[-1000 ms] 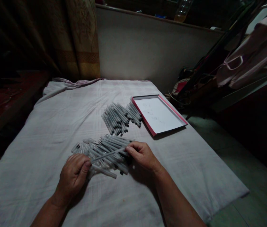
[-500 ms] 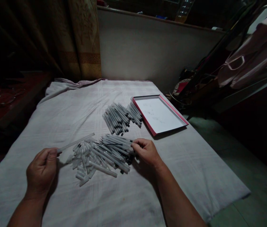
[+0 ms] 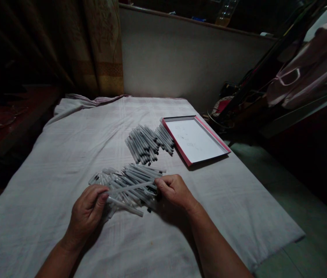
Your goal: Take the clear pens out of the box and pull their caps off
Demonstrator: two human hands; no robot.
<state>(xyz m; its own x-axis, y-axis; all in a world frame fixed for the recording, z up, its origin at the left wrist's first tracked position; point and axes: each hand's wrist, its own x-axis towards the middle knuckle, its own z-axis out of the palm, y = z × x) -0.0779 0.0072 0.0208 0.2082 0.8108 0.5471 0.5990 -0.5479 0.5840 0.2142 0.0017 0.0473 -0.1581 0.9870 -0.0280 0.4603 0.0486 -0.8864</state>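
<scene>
My left hand (image 3: 89, 208) is closed around one end of a translucent pen (image 3: 131, 188). My right hand (image 3: 177, 191) pinches the pen's other end, so it lies nearly level between both hands. Whether the right fingers also hold a small end piece is hidden. Just below and behind this pen is a loose heap of pens and clear caps (image 3: 140, 172), some with dark ends. Part of the heap is covered by my left hand. Farther off, a neater stack of pens (image 3: 142, 144) lies with its black ends toward me.
A shallow red-edged box lid (image 3: 205, 144) with a white inside lies right of the stack. Everything rests on a pale checked cloth (image 3: 123, 251). A patterned curtain (image 3: 107, 50) and a wall (image 3: 175, 58) stand behind. Pinkish fabric (image 3: 311, 65) hangs at the right.
My left hand has moved right with the pen, over the heap. My right hand has shifted slightly down and left, and its fingers now meet the pen's far end.
</scene>
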